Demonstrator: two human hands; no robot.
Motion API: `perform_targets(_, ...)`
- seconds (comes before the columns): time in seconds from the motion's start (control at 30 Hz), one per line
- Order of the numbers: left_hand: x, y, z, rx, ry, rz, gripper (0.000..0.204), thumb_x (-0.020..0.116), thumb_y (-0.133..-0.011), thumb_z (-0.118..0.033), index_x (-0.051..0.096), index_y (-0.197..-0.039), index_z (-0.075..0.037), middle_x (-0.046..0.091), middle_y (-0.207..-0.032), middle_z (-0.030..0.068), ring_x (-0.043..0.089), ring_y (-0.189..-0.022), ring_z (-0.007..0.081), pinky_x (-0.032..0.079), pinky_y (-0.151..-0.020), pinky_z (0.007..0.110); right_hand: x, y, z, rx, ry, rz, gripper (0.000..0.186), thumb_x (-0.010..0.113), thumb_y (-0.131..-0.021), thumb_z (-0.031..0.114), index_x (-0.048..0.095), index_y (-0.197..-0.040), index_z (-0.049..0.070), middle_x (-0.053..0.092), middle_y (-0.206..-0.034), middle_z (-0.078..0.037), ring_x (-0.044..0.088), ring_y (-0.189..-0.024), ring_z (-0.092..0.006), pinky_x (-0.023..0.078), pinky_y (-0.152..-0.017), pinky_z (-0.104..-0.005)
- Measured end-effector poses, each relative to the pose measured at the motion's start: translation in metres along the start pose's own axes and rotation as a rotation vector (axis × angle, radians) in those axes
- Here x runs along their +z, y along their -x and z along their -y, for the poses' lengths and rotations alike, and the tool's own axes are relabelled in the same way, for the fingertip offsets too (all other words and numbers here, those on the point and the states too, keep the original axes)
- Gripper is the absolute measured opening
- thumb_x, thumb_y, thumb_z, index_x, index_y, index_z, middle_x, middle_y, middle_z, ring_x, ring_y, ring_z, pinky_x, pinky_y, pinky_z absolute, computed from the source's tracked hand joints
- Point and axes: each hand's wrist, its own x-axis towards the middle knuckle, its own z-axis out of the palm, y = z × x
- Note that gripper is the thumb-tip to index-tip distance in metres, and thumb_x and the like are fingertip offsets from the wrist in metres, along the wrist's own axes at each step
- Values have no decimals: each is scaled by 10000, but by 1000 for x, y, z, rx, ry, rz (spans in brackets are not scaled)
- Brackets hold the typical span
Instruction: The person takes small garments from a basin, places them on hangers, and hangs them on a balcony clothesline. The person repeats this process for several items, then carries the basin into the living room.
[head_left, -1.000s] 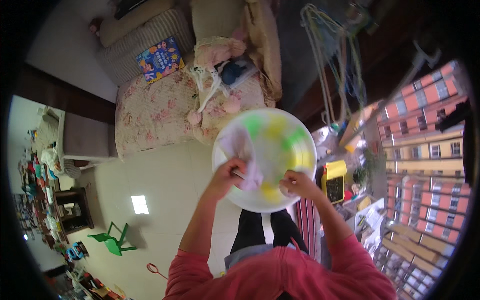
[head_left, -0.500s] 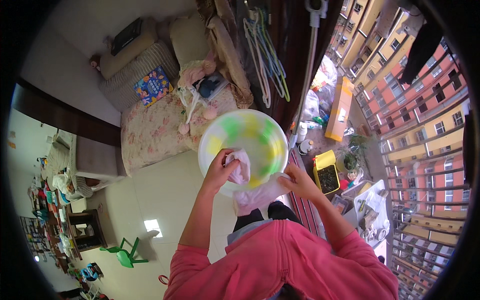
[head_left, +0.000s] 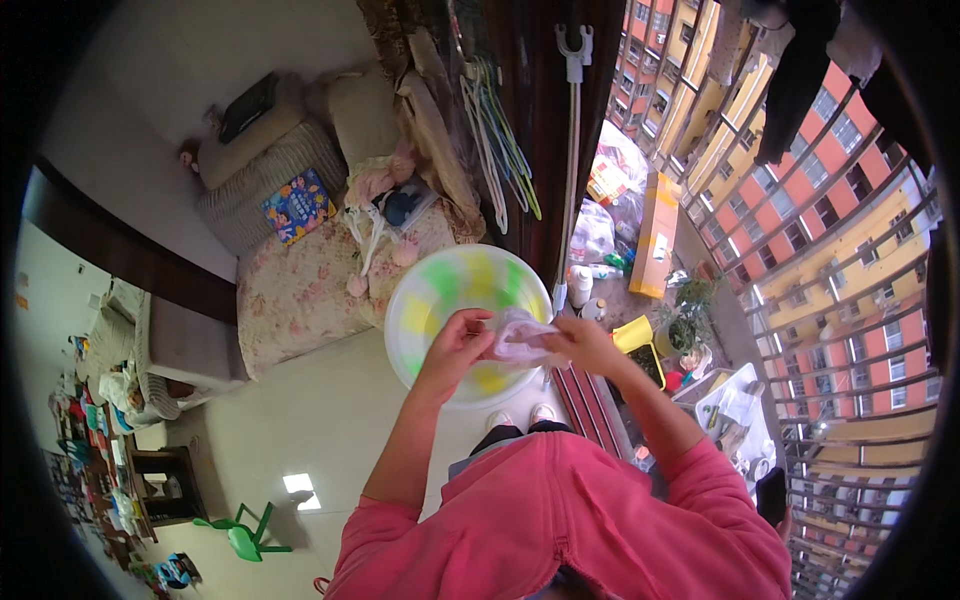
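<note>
Pale pink cloth, one, thin, bunched into an open loop (head_left: 520, 338): located between the two hands, over the 3 to 4 o'clock side of the basin. Clock readings centre on the basin, 12 at the top of the view.

Right hand (head_left: 588, 346): fingers closed on the cloth's right end.

Left hand (head_left: 450, 357): fingers and thumb slightly parted at the cloth's left edge; whether they grip it, cannot tell.

Basin, round, white with green and yellow patches (head_left: 437, 278): below the hands.

Surroundings:
- Floral cover (head_left: 295, 295), between 9 and 11 o'clock; blue picture book (head_left: 298, 207), 10 o'clock.
- Clothes hangers (head_left: 500, 145), 12 o'clock.
- Cardboard box (head_left: 655, 235), 2 o'clock.
- Potted plant (head_left: 684, 328), 3 o'clock.
- Green chair (head_left: 243, 541), between 7 and 8 o'clock, on pale floor tiles (head_left: 330, 420).
</note>
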Motion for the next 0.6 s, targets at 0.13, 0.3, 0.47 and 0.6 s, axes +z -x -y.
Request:
perform_targets(0.13,-45,24,0,100,-84,-225,231,516,-862,-72,493,-1091,-43,501,-923,21,533,-835,128,464,-782,279,-79,15,87,-236,-412,-92,170,577,-797,206,596,-852,46,590,-742,-54,566,-713,-128,451,-641,-282)
perform_targets(0.3,-68,47,-2,17,-5,-332,207,536,-858,-99,517,-1056,-41,524,-897,27,549,-795,123,466,-764,276,-21,25,-120,-143,553,490,154,580,-757,196,613,-826,62,632,-839,-97,588,-777,-270,463,-702,-369)
perform_targets(0.47,-88,72,31,-23,31,-423,196,539,-859,-112,522,-1043,-45,535,-891,30,547,-771,122,470,-738,267,-38,19,7,188,317,375,167,573,-777,177,564,-761,11,554,-711,-118,551,-689,-241,438,-658,-329)
perform_targets(0.6,-77,60,43,-87,24,-331,196,541,-861,-125,525,-1041,-47,539,-894,38,550,-766,125,471,-731,261,-51,14,42,29,87,258,192,601,-764,176,577,-762,-14,559,-702,-135,539,-654,-247,425,-629,-354)
